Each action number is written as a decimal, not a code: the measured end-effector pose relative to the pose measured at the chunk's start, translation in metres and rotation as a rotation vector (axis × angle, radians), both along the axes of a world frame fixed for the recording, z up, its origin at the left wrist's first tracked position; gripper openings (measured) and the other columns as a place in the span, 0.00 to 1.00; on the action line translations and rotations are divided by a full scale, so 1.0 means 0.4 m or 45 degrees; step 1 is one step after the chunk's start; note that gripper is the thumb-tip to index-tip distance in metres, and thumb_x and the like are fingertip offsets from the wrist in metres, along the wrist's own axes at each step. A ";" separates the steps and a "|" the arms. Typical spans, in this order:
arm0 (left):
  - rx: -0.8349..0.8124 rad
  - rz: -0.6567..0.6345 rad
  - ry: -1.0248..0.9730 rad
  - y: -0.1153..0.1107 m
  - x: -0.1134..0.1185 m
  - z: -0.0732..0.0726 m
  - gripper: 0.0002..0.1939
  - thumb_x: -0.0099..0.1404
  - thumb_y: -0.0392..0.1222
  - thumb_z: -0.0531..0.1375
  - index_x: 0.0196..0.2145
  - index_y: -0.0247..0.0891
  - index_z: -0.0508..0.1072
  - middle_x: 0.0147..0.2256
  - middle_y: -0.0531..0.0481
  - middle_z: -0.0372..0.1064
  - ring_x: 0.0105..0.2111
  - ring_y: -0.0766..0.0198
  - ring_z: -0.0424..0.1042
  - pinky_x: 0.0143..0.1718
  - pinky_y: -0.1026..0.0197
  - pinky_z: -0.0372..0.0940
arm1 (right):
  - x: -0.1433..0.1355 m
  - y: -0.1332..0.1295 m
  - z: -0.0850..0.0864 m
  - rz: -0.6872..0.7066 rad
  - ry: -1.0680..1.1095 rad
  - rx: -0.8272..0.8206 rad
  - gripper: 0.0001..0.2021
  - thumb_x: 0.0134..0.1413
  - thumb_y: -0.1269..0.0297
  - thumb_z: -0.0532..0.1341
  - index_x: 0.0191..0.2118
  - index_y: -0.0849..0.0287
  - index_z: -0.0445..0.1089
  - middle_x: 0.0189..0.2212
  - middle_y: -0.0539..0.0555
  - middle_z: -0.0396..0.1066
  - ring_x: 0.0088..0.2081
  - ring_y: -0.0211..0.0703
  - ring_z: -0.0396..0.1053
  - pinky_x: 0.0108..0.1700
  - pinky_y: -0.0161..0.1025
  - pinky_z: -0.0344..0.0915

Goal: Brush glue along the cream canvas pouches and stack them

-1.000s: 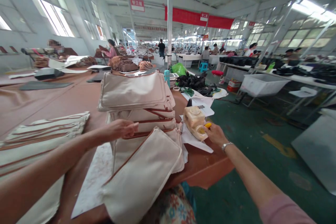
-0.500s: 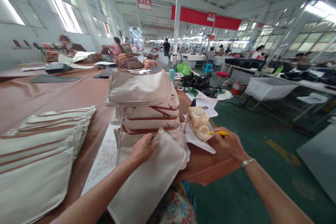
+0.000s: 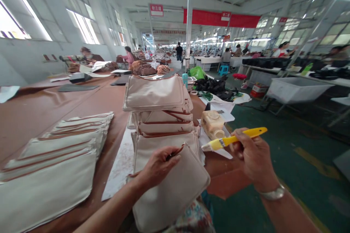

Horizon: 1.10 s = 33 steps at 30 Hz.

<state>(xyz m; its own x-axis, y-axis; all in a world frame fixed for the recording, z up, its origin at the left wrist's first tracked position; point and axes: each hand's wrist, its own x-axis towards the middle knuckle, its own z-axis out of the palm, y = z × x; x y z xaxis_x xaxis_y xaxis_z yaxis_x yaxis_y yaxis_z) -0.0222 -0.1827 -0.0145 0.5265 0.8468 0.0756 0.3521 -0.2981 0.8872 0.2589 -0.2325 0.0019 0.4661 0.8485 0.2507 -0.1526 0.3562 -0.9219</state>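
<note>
My left hand [image 3: 161,165] pinches the top edge of a beige, brown-trimmed fabric panel [image 3: 175,185], which hangs tilted over my lap. Behind it rises a tall stack of similar beige pieces [image 3: 154,93]. My right hand [image 3: 253,154] grips a yellow-handled brush [image 3: 232,139]; its pale bristles point left, close to the panel's right side. A yellowish plastic glue container [image 3: 213,121] with an open spout stands just beyond the brush. More beige panels [image 3: 54,185] lie overlapped in a row at the left.
Brown sheeting [image 3: 90,105] covers the table. White paper [image 3: 117,167] lies under the stack. Behind are a light blue bottle [image 3: 185,80], a green bag [image 3: 197,72] and black scraps [image 3: 212,84]. A white bin [image 3: 296,89] stands at the right; several people work farther back.
The brush has come up out of the container's spout and nearer to me, in my right hand. My left hand has shifted slightly with the panel. The view has turned a little left.
</note>
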 end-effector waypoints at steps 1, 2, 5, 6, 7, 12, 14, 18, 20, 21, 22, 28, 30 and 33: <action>-0.038 -0.041 -0.032 -0.013 0.001 0.011 0.19 0.67 0.52 0.58 0.44 0.34 0.77 0.36 0.48 0.73 0.36 0.61 0.68 0.36 0.65 0.63 | -0.029 -0.005 0.016 0.074 0.033 0.008 0.18 0.53 0.52 0.70 0.32 0.60 0.67 0.18 0.45 0.58 0.17 0.32 0.52 0.17 0.28 0.48; -0.082 -0.076 -0.067 -0.024 0.003 0.021 0.19 0.67 0.52 0.58 0.46 0.35 0.78 0.37 0.47 0.74 0.37 0.61 0.69 0.37 0.64 0.64 | -0.053 -0.008 0.023 0.120 0.027 0.004 0.17 0.54 0.52 0.70 0.32 0.60 0.67 0.17 0.45 0.58 0.17 0.32 0.52 0.18 0.28 0.49; -0.218 -0.153 -0.146 -0.052 0.004 0.038 0.20 0.67 0.53 0.60 0.47 0.36 0.78 0.40 0.46 0.75 0.39 0.60 0.70 0.39 0.64 0.64 | -0.092 -0.005 0.011 0.170 -0.075 -0.064 0.17 0.58 0.51 0.68 0.30 0.60 0.67 0.18 0.46 0.59 0.17 0.33 0.53 0.18 0.29 0.50; -0.260 -0.171 -0.161 -0.060 0.004 0.042 0.19 0.67 0.53 0.60 0.47 0.36 0.78 0.41 0.46 0.75 0.39 0.60 0.70 0.39 0.64 0.64 | -0.095 -0.002 0.002 0.157 -0.133 -0.089 0.18 0.59 0.50 0.67 0.30 0.61 0.67 0.18 0.47 0.60 0.18 0.34 0.55 0.18 0.30 0.51; -0.304 -0.187 -0.176 -0.066 0.003 0.044 0.19 0.67 0.53 0.60 0.47 0.36 0.78 0.41 0.46 0.75 0.39 0.60 0.70 0.39 0.64 0.64 | -0.094 0.001 -0.004 0.126 -0.186 -0.101 0.19 0.59 0.49 0.66 0.29 0.61 0.67 0.18 0.48 0.61 0.18 0.35 0.56 0.18 0.30 0.52; -0.500 -0.210 -0.265 -0.078 -0.004 0.051 0.19 0.66 0.54 0.62 0.45 0.35 0.77 0.37 0.48 0.75 0.35 0.63 0.70 0.36 0.66 0.63 | -0.074 -0.010 0.006 -0.062 -0.206 0.024 0.18 0.58 0.49 0.67 0.32 0.60 0.68 0.19 0.47 0.60 0.19 0.36 0.57 0.19 0.31 0.54; -0.528 -0.215 -0.267 -0.078 -0.006 0.051 0.20 0.65 0.54 0.62 0.46 0.35 0.77 0.38 0.47 0.75 0.35 0.63 0.69 0.35 0.66 0.63 | -0.077 -0.022 0.012 -0.002 -0.175 0.013 0.17 0.59 0.50 0.67 0.33 0.60 0.68 0.19 0.46 0.60 0.19 0.35 0.56 0.19 0.30 0.53; -0.457 -0.275 -0.199 -0.082 -0.005 0.058 0.20 0.67 0.53 0.61 0.48 0.36 0.77 0.39 0.46 0.75 0.36 0.62 0.70 0.36 0.65 0.63 | -0.089 -0.022 -0.005 0.050 -0.220 -0.060 0.20 0.61 0.48 0.65 0.30 0.60 0.67 0.20 0.48 0.61 0.20 0.36 0.58 0.20 0.31 0.54; -0.350 -0.305 -0.152 -0.089 -0.005 0.067 0.18 0.68 0.52 0.60 0.46 0.35 0.78 0.39 0.47 0.74 0.37 0.62 0.70 0.37 0.65 0.63 | -0.084 -0.015 -0.013 -0.024 -0.219 -0.023 0.19 0.60 0.48 0.65 0.31 0.60 0.67 0.21 0.48 0.61 0.20 0.37 0.58 0.20 0.31 0.54; -0.284 -0.322 -0.123 -0.093 -0.005 0.072 0.17 0.69 0.51 0.59 0.45 0.35 0.78 0.37 0.47 0.73 0.37 0.63 0.69 0.37 0.65 0.62 | -0.080 -0.013 -0.013 -0.037 -0.199 0.006 0.19 0.60 0.48 0.66 0.31 0.60 0.67 0.21 0.47 0.61 0.20 0.36 0.58 0.20 0.31 0.54; -0.210 -0.336 -0.083 -0.097 -0.006 0.078 0.17 0.69 0.50 0.58 0.43 0.35 0.78 0.36 0.48 0.72 0.35 0.64 0.69 0.36 0.66 0.62 | -0.076 -0.012 -0.011 -0.024 -0.174 0.029 0.18 0.59 0.49 0.66 0.32 0.60 0.67 0.20 0.47 0.60 0.20 0.36 0.57 0.20 0.31 0.53; 0.273 -0.331 0.245 -0.110 -0.011 0.097 0.11 0.70 0.46 0.58 0.37 0.38 0.78 0.29 0.52 0.69 0.28 0.70 0.66 0.29 0.68 0.55 | -0.085 -0.058 0.015 0.181 -0.134 -0.052 0.16 0.62 0.51 0.65 0.33 0.60 0.69 0.20 0.47 0.60 0.20 0.35 0.56 0.19 0.30 0.51; 0.343 -0.313 0.288 -0.109 -0.014 0.097 0.11 0.69 0.46 0.58 0.36 0.38 0.78 0.29 0.52 0.70 0.27 0.70 0.66 0.29 0.67 0.55 | -0.084 -0.085 0.023 0.228 -0.205 -0.064 0.15 0.63 0.52 0.65 0.33 0.59 0.70 0.20 0.48 0.60 0.20 0.35 0.56 0.19 0.30 0.52; 0.395 -0.327 0.344 -0.104 -0.019 0.096 0.12 0.69 0.46 0.59 0.32 0.37 0.77 0.27 0.53 0.68 0.26 0.70 0.65 0.28 0.67 0.53 | -0.068 -0.123 0.042 0.133 -0.414 -0.004 0.12 0.61 0.54 0.66 0.34 0.57 0.72 0.26 0.51 0.64 0.23 0.39 0.59 0.21 0.32 0.55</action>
<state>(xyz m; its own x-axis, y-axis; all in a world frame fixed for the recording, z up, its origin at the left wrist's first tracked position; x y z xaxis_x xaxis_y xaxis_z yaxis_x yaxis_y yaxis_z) -0.0298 -0.2245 0.0238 0.7510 0.6463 0.1355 0.4383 -0.6414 0.6297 0.2318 -0.2817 0.0186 0.2730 0.8883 0.3693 0.1139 0.3513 -0.9293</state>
